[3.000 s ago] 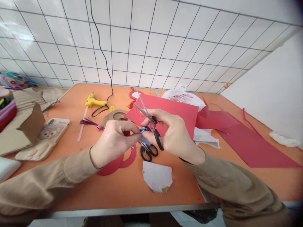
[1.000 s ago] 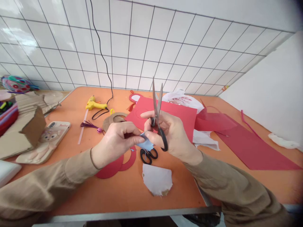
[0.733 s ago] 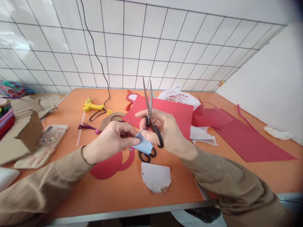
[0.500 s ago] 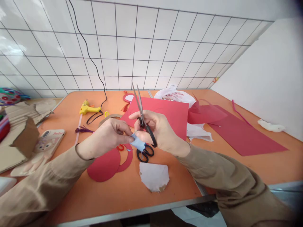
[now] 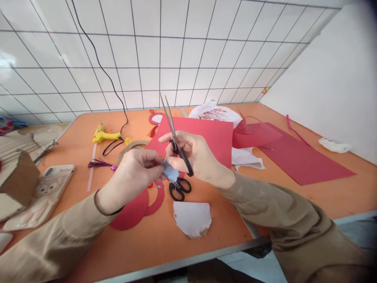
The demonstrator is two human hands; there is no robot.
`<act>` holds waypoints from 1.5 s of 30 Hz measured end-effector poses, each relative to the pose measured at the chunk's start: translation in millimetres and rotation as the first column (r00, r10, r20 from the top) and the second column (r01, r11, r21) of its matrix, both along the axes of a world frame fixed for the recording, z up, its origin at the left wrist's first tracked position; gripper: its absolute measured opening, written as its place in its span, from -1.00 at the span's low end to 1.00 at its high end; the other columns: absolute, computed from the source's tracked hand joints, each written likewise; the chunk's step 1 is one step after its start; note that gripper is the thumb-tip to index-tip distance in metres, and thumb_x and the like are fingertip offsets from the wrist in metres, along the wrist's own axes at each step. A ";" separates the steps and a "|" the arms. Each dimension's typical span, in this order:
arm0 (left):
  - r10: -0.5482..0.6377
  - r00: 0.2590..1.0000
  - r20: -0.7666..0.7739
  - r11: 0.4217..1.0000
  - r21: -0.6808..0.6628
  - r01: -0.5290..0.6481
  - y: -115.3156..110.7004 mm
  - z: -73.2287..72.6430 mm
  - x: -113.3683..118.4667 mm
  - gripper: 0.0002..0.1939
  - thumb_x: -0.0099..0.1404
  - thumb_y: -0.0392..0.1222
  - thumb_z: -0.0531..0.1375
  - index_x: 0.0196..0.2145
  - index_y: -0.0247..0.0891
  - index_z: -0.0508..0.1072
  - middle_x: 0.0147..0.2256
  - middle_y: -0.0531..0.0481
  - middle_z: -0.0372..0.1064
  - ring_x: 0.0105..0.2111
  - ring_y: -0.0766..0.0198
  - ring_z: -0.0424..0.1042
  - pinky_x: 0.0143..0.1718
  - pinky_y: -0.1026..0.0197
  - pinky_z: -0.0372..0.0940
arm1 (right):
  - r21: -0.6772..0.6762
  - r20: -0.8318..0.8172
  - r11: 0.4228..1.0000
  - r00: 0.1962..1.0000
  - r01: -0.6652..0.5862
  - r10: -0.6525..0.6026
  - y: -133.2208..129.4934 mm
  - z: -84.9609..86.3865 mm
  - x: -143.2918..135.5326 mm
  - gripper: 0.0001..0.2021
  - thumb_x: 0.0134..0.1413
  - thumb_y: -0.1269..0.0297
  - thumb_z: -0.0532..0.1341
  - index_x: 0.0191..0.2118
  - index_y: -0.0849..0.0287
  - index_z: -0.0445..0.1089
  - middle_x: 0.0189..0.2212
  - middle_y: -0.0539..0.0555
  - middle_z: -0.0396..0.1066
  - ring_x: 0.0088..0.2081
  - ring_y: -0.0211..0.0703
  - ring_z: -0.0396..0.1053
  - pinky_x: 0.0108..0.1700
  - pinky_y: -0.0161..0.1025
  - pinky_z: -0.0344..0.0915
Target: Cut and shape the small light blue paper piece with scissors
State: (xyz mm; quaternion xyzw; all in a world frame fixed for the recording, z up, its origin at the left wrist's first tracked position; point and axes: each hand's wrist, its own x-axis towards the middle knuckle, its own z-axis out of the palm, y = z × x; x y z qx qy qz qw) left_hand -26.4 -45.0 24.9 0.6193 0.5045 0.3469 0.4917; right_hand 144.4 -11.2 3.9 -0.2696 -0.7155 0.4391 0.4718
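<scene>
Above the middle of the table, my left hand pinches a small light-blue piece. My right hand is closed around black-handled scissors, whose slightly parted blades point up and away. The right fingertips meet the edge of the blue piece beside the left ones. Below the hands lies a second pair of black-handled scissors, its blades hidden. A red disc and a red ring rest under my left hand. Nearer the front edge lies a ragged white piece.
Red sheets lie behind and to the right. A yellow glue gun with a black cord and a purple tassel are at left, near a phone and cardboard. A white plastic bag is behind.
The view has shifted slightly. My right fingertips have come in to the edge of the blue piece, near my left fingers. Both hands keep their holds.
</scene>
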 end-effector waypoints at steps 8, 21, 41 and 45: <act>-0.049 0.998 -0.029 0.999 -0.022 0.048 -1.9 1.0 -0.7 -0.83 0.09 -0.17 0.29 -0.52 -0.34 0.52 -0.62 0.00 0.40 -0.65 0.35 0.37 -0.63 0.35 0.28 | -0.142 0.008 0.990 1.000 -0.012 0.013 -2.0 6.3 -0.8 -0.66 -0.19 0.55 0.20 -0.19 0.19 0.42 -0.54 -0.13 0.38 -0.50 -0.34 0.39 -0.45 -0.38 0.34; -0.200 0.969 0.147 0.967 -0.130 0.219 6.1 -10.1 -9.2 -0.85 0.06 -0.19 0.39 -0.53 -0.30 0.54 -0.62 0.05 0.40 -0.69 0.44 0.29 -0.67 0.39 0.19 | -0.314 -0.086 0.941 0.991 -0.129 0.107 -1.8 3.9 -1.0 -0.65 -0.21 0.57 0.22 -0.20 0.18 0.43 -0.53 -0.14 0.38 -0.53 -0.37 0.34 -0.51 -0.40 0.31; 0.040 0.963 0.265 0.995 0.080 -0.064 -4.9 -13.3 -2.8 -0.77 0.13 -0.14 0.33 -0.56 -0.29 0.44 -0.61 0.07 0.32 -0.65 0.44 0.18 -0.63 0.33 0.10 | -0.206 0.071 0.977 0.995 -0.056 0.072 -11.3 22.5 4.8 -0.62 -0.21 0.48 0.35 -0.16 0.19 0.41 -0.51 -0.08 0.35 -0.44 -0.25 0.36 -0.42 -0.30 0.31; 0.058 0.934 0.353 0.998 -0.022 -0.054 -4.5 -14.7 -3.0 -0.78 0.13 -0.12 0.34 -0.55 -0.28 0.46 -0.66 0.10 0.28 -0.68 0.45 0.18 -0.65 0.35 0.10 | -0.189 0.109 0.982 0.994 0.005 0.016 -12.0 22.8 4.1 -0.65 -0.22 0.56 0.25 -0.21 0.16 0.41 -0.54 -0.09 0.30 -0.50 -0.27 0.28 -0.46 -0.30 0.25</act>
